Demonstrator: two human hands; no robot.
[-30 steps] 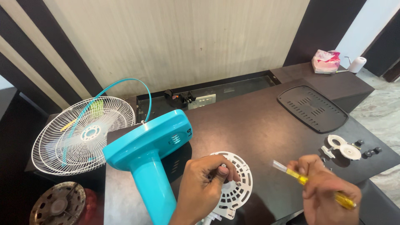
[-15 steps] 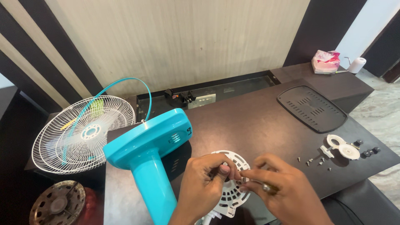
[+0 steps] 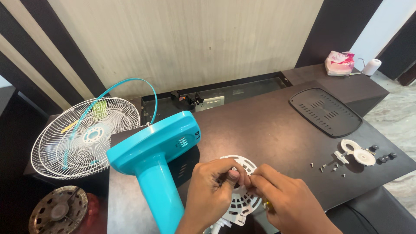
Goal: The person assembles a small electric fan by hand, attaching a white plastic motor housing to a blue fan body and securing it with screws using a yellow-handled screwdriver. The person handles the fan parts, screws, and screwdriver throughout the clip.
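Both hands meet over a white slotted fan plate [image 3: 242, 197] at the near edge of the bench [image 3: 268, 125]: the left hand [image 3: 212, 190] pinches a small part at the plate's top, the right hand [image 3: 286, 201] closes in fingertip to fingertip. Right of the plate lie loose screws [image 3: 327, 167]; left stands a turquoise fan base [image 3: 151, 160]. A slip could send the tiny part off the bench

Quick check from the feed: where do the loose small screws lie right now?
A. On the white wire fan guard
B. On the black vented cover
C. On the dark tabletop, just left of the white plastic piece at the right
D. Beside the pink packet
C: the small screws lie scattered on the dark tabletop, just left of the white plastic piece, away from both hands.
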